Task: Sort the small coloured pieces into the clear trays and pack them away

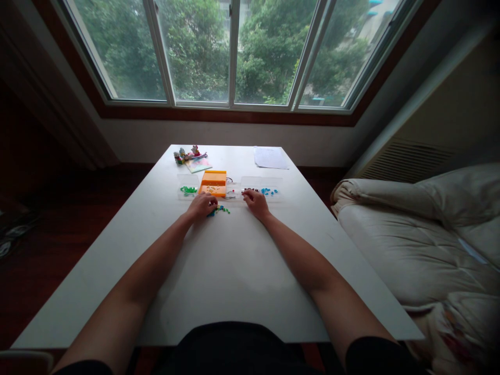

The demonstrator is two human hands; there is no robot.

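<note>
My left hand (202, 205) rests on the white table with its fingers curled together, touching or just above a small heap of green, blue and yellow beads (223, 209). Whatever those fingers hold is hidden. To the right, my right hand (256, 202) reaches to the front left of a clear plastic box (276, 182). Its fingertips are pinched at the dark red beads (255, 190); anything between them is too small to name. Blue beads (269, 191) lie in the same box's right part. An open orange case (213, 176) with small pale pieces stands beyond my left hand.
Left of the orange case is a clear box with green beads (189, 190). Small figurines (188, 154) and a pastel-coloured card (200, 165) are at the back left; white paper sheets (270, 158) lie at the back right. A padded sofa (414, 229) stands right of the table (230, 281).
</note>
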